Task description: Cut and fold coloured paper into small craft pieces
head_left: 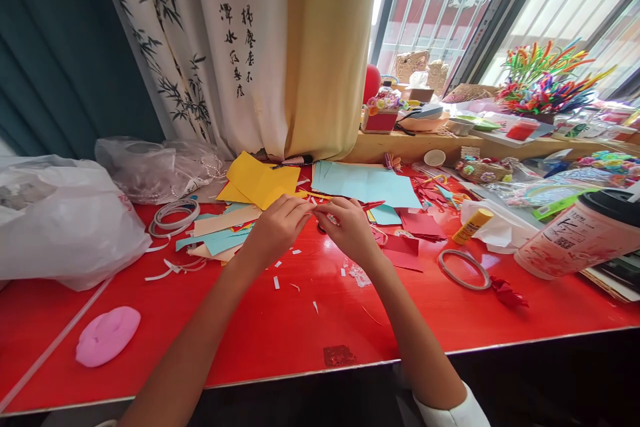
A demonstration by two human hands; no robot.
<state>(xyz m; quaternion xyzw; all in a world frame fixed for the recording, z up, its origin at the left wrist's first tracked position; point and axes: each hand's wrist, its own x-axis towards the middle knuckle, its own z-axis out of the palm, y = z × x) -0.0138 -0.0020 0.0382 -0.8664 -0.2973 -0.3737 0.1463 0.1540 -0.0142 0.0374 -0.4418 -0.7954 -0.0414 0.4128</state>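
As the left hand and right hand pinch narrowly, apparently on a tiny piece above the surface, fine fingertip work seems underway, calling next for steadiness.

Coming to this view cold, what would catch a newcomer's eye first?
Probably the glossy red table, with both hands meeting over its middle, left and right. Next, the bright yellow paper beyond the left hand and the pink lump near the table's front left. At the upper right, a bunch of many-coloured fuzzy stems stands out by the window.
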